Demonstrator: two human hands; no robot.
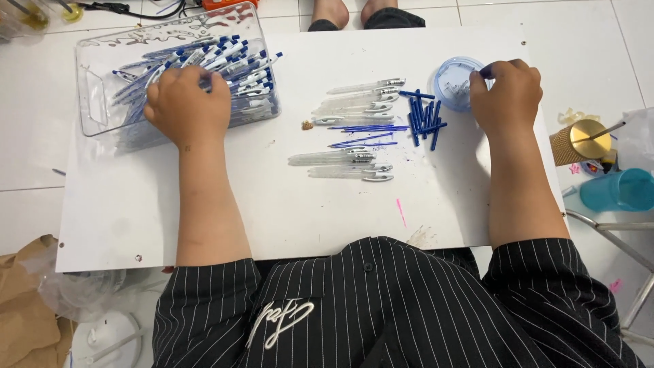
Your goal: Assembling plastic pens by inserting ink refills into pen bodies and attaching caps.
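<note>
Head view, looking down on a white worktop (204, 225). Left hand (187, 105) is laid over the pile of blue-capped pens (238, 65) inside a clear plastic bin (92, 88) at the far left corner; its fingers are curled down into the pile, knuckles up, but whether they have closed on a pen cannot be told from here. Right hand (505, 95) is at the far right, beside a small round clear-blue tub (453, 82); fingers bent and pinched together at the tub's rim, with a small dark blue piece showing at the fingertips, too small to tell what it is. Between the hands, mid-worktop: clear pen barrels (351, 105) lying side by side in a loose column, a second group of barrels (340, 163) nearer the person, thin blue ink refills (364, 129) laid flat across the middle, and a cluster of short dark blue caps (424, 116) just left of the tub. Small brown crumb (307, 125) near the barrels. Off the worktop to the right: a gold-topped cup (579, 140) and a teal cup (620, 189). Person wears a black pinstriped shirt (381, 307). Another person's bare feet (347, 10) at the far edge.
</note>
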